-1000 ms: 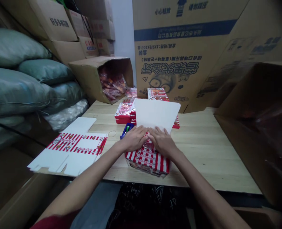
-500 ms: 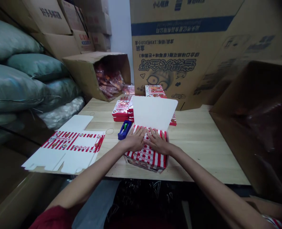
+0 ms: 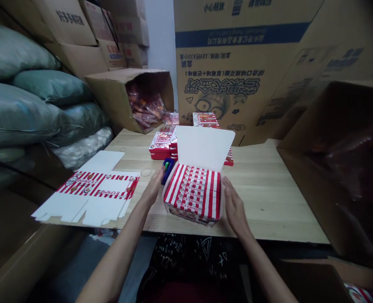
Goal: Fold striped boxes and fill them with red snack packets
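A red-and-white striped carton (image 3: 192,194) stands at the table's near edge, its white lid (image 3: 203,147) standing up at the back and its inside full of striped packets. My left hand (image 3: 153,188) lies flat along the carton's left side with the fingers stretched out. My right hand (image 3: 233,208) is stretched flat along its right side. Neither hand holds anything. A blue tape dispenser (image 3: 167,165) sits just beyond my left fingertips.
A flattened striped carton blank (image 3: 91,195) lies at the left on the wooden table (image 3: 268,198). Stacked red packs (image 3: 161,145) sit behind the lid. A tipped cardboard box (image 3: 132,99) spills snack packets. Large cartons (image 3: 236,63) and grey sacks (image 3: 25,109) crowd around.
Both hands were pressing on the packets in the middle of the carton; they have moved apart to the carton's left and right sides.
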Tool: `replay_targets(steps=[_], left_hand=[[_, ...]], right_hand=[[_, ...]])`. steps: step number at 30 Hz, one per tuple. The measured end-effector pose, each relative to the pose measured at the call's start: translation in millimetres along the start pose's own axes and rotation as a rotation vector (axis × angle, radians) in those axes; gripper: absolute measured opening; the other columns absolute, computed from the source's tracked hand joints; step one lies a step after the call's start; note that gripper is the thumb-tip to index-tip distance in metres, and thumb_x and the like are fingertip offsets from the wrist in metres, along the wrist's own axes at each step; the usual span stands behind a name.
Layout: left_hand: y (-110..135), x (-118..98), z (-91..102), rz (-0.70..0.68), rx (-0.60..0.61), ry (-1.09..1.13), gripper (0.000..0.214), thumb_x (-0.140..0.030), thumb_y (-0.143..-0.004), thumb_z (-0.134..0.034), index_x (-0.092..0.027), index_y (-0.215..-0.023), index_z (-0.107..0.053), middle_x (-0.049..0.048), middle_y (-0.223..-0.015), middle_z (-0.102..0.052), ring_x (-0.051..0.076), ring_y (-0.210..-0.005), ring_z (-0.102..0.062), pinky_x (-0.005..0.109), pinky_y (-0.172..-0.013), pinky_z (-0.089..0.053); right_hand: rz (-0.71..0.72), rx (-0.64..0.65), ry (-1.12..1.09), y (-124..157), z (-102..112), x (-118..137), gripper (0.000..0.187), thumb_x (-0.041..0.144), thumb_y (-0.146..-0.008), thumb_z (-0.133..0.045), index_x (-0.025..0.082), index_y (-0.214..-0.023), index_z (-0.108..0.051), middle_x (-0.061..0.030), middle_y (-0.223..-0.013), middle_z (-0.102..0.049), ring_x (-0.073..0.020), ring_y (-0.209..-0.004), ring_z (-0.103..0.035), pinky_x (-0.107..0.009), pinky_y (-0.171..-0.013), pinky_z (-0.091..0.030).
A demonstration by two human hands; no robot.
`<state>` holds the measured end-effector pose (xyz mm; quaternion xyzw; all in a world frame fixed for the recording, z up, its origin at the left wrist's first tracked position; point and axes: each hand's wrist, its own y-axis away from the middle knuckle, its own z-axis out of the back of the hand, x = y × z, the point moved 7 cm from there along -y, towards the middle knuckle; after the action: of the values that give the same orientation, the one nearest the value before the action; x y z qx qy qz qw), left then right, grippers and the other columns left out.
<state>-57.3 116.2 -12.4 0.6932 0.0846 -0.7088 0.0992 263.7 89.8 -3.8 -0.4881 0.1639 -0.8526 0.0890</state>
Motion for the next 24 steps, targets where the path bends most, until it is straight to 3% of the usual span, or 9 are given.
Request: replay_targets(steps=[4, 6, 8, 12, 16, 20, 22, 24], left_hand=[[-2, 30, -39.2, 0.226, 0.223, 0.237, 0.056, -0.046, -0.093, -0.068, -0.023, -0.143, -0.062, 0.0115, -0.143, -0.066, 0.035, -0.129, -0.065, 0.050, -0.111, -0.051], [8, 34, -50.7, 0.254, 0.246, 0.353, 0.061, -0.046, -0.090, -0.072, -0.025, -0.145, -0.059, 0.0096, -0.144, -0.066, 0.032, -0.127, -0.067, 0.046, -0.108, -0.053], [18, 37, -51.0, 0.242, 0.203, 0.390, 0.059, -0.049, -0.087, -0.076, -0.026, -0.140, -0.061, 0.0092, -0.139, -0.069, 0.031, -0.121, -0.070, 0.042, -0.103, -0.056], [20, 53, -47.6, 0.287, 0.120, 0.436, 0.053, -0.051, -0.079, -0.085, -0.021, -0.117, -0.065, 0.0087, -0.113, -0.077, 0.026, -0.101, -0.075, 0.037, -0.090, -0.059], [-8, 66, -55.5, 0.296, 0.052, 0.469, 0.053, -0.047, -0.073, -0.091, -0.018, -0.110, -0.065, 0.0083, -0.105, -0.076, 0.022, -0.093, -0.074, 0.035, -0.089, -0.058], [-28, 75, -61.8, 0.267, -0.023, 0.473, 0.052, -0.035, -0.071, -0.093, -0.018, -0.112, -0.064, 0.0085, -0.107, -0.075, 0.023, -0.100, -0.072, 0.038, -0.098, -0.054], [-30, 77, -61.8, 0.244, -0.053, 0.472, 0.053, -0.032, -0.071, -0.093, -0.018, -0.112, -0.064, 0.0086, -0.108, -0.075, 0.025, -0.107, -0.071, 0.040, -0.104, -0.051], [-29, 77, -62.2, 0.219, -0.054, 0.478, 0.050, -0.033, -0.071, -0.093, -0.017, -0.110, -0.065, 0.0092, -0.109, -0.075, 0.027, -0.115, -0.069, 0.043, -0.110, -0.047]], right_hand=[[0.318, 0.357, 0.306, -7, -59, 47, 0.047, 0.037, -0.109, -0.038, 0.026, -0.151, -0.055, -0.0063, -0.169, -0.035, -0.0311, -0.161, -0.015, -0.066, -0.128, -0.008], [0.309, 0.591, 0.476, -11, -87, 51, 0.053, 0.038, -0.107, -0.046, 0.023, -0.157, -0.047, -0.0089, -0.171, -0.027, -0.0366, -0.161, -0.012, -0.068, -0.126, -0.013], [0.247, 0.739, 0.604, -10, -102, 44, 0.065, 0.046, -0.104, -0.053, 0.023, -0.162, -0.038, -0.0109, -0.172, -0.019, -0.0417, -0.160, -0.009, -0.071, -0.124, -0.014], [0.328, 0.796, 0.615, 7, -105, 40, 0.070, 0.058, -0.104, -0.045, 0.025, -0.165, -0.029, -0.0064, -0.173, -0.012, -0.0398, -0.160, -0.004, -0.070, -0.126, -0.007], [0.262, 0.851, 0.541, 13, -94, 38, 0.073, 0.061, -0.106, -0.035, 0.022, -0.166, -0.025, -0.0048, -0.174, -0.006, -0.0359, -0.160, 0.005, -0.065, -0.128, -0.001], [0.085, 0.953, 0.290, -10, -94, 36, 0.070, 0.062, -0.107, -0.018, 0.029, -0.168, -0.003, -0.0006, -0.175, -0.001, -0.0276, -0.161, 0.003, -0.060, -0.129, -0.005], [0.151, 0.970, 0.229, -30, -104, 41, 0.069, 0.061, -0.108, -0.016, 0.031, -0.168, 0.000, -0.0004, -0.175, -0.001, -0.0262, -0.161, 0.003, -0.059, -0.129, -0.007], [0.311, 0.971, 0.279, -49, -120, 47, 0.064, 0.054, -0.110, -0.017, 0.029, -0.169, -0.008, -0.0026, -0.175, -0.010, -0.0259, -0.162, -0.003, -0.057, -0.130, -0.009]])
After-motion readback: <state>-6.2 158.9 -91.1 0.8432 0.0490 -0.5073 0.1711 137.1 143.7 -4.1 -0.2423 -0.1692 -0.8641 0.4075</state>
